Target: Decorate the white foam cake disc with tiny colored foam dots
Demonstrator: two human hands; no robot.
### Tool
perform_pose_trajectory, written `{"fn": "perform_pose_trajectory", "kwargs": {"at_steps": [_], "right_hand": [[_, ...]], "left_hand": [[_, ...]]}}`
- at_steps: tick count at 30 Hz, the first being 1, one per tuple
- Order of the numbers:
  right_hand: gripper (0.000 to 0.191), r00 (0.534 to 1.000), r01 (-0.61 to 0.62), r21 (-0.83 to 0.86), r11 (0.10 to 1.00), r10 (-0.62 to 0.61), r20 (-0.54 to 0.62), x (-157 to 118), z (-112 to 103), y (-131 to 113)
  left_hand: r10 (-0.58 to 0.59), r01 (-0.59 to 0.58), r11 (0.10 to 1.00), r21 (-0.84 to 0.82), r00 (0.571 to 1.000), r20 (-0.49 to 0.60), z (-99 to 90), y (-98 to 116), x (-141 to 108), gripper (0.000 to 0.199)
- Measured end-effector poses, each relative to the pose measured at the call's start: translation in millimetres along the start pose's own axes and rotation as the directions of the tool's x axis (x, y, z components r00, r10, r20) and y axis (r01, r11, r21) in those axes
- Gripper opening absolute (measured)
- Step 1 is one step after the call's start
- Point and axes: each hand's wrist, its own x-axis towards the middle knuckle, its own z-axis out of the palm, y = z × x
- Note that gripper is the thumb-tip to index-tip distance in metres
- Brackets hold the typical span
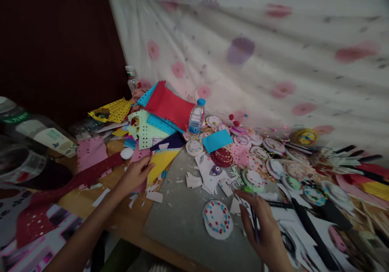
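Observation:
My left hand (138, 175) is at the near end of the coloured craft sheets, its fingers closed on the edge of a yellow sheet (164, 162). Part of a pink sheet (141, 155) lies by those fingers. On the right, my right hand (263, 221) is curled round a thin, dark, pen-like tool (254, 225); its exact kind is unclear. Left of that hand, a white paper disc (218, 219) with a ring of red and blue dots lies flat on the grey board (179, 223). White paper scraps (209, 172) lie beyond the disc.
A water bottle (197, 117) stands behind the board beside a red perforated sheet (172, 106). Several decorated discs (255, 178) are heaped at the right. Dark-handled tools (310, 227) lie at the near right. Large bottles (33, 130) lean in from the left.

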Motion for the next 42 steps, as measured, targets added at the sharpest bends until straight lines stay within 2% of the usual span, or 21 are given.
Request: {"fn": "perform_pose_trajectory", "kwargs": {"at_steps": [4, 7, 9, 11, 13, 16, 18, 21, 25, 27, 30, 32, 34, 37, 40, 42], "right_hand": [[0.032, 0.994, 0.021, 0.126, 0.992, -0.034, 0.101, 27.1, 14.2, -42.0], [0.033, 0.950, 0.071, 0.236, 0.969, -0.138, 0.279, 45.7, 47.1, -81.9], [0.036, 0.909, 0.172, 0.260, 0.950, -0.255, 0.330, 55.7, 76.7, -101.2], [0.036, 0.887, 0.242, 0.220, 0.945, -0.307, 0.345, 62.0, 105.8, -110.7], [0.033, 0.887, 0.257, 0.152, 0.954, -0.295, 0.356, 63.6, 128.1, -112.1], [0.028, 0.884, 0.242, 0.082, 0.967, -0.255, 0.391, 57.2, 140.3, -108.4], [0.027, 0.878, 0.236, 0.068, 0.969, -0.243, 0.413, 48.6, 135.0, -106.6], [0.032, 0.881, 0.210, 0.074, 0.975, -0.221, 0.417, 32.5, 116.0, -106.9], [0.037, 0.926, 0.126, 0.095, 0.988, -0.151, 0.345, 12.9, 83.3, -106.7], [0.036, 0.955, 0.067, 0.116, 0.991, -0.097, 0.282, 4.9, 64.2, -103.0], [0.030, 0.985, -0.059, 0.145, 0.988, 0.033, 0.171, -9.5, 35.2, -90.9], [0.026, 0.978, -0.199, 0.163, 0.966, 0.186, 0.092, -22.8, 20.2, -79.3], [0.029, 0.930, -0.358, 0.200, 0.912, 0.366, -0.004, -38.2, 11.6, -65.7], [0.034, 0.818, -0.523, 0.248, 0.816, 0.562, -0.122, -61.0, 11.1, -43.8], [0.028, 0.724, -0.605, 0.240, 0.760, 0.650, -0.231, -79.9, 18.8, -25.7], [0.019, 0.679, -0.631, 0.232, 0.740, 0.672, -0.298, -89.7, 24.6, -19.0]], "left_hand": [[-0.019, 0.018, 1.000, -0.026, 1.000, -0.018, -1.9, -0.3, 1.6, 0.024], [-0.035, 0.034, 0.999, -0.029, 0.999, -0.037, -6.8, 2.7, 5.8, 0.025], [-0.036, 0.035, 0.999, -0.027, 0.998, -0.044, -11.1, 6.4, 9.3, 0.027], [-0.031, 0.030, 0.999, -0.027, 0.998, -0.046, -15.1, 9.7, 12.3, 0.030], [-0.023, 0.021, 0.999, -0.031, 0.999, -0.044, -17.7, 11.0, 14.1, 0.032], [-0.011, 0.010, 0.999, -0.038, 0.999, -0.037, -18.0, 8.3, 14.5, 0.033], [-0.006, 0.005, 0.999, -0.041, 0.999, -0.033, -16.3, 5.4, 13.8, 0.033], [0.010, -0.011, 0.999, -0.047, 1.000, -0.016, -12.8, 4.4, 12.5, 0.033], [0.059, -0.057, 0.996, -0.064, 0.998, 0.033, -7.2, 11.6, 10.0, 0.031], [0.119, -0.113, 0.990, -0.084, 0.990, 0.073, -3.1, 16.3, 7.8, 0.031], [0.255, -0.242, 0.966, -0.094, 0.953, 0.165, 5.8, 21.5, 3.9, 0.029], [0.337, -0.331, 0.941, -0.066, 0.908, 0.249, 13.1, 24.4, 2.2, 0.025], [0.391, -0.403, 0.914, -0.042, 0.853, 0.345, 20.8, 28.8, 2.4, 0.021], [0.427, -0.457, 0.888, -0.038, 0.792, 0.436, 33.8, 41.0, 8.0, 0.020], [0.460, -0.491, 0.870, -0.049, 0.771, 0.441, 51.5, 59.7, 21.9, 0.022], [0.504, -0.556, 0.831, -0.028, 0.730, 0.461, 66.4, 73.2, 36.1, 0.027]]}}
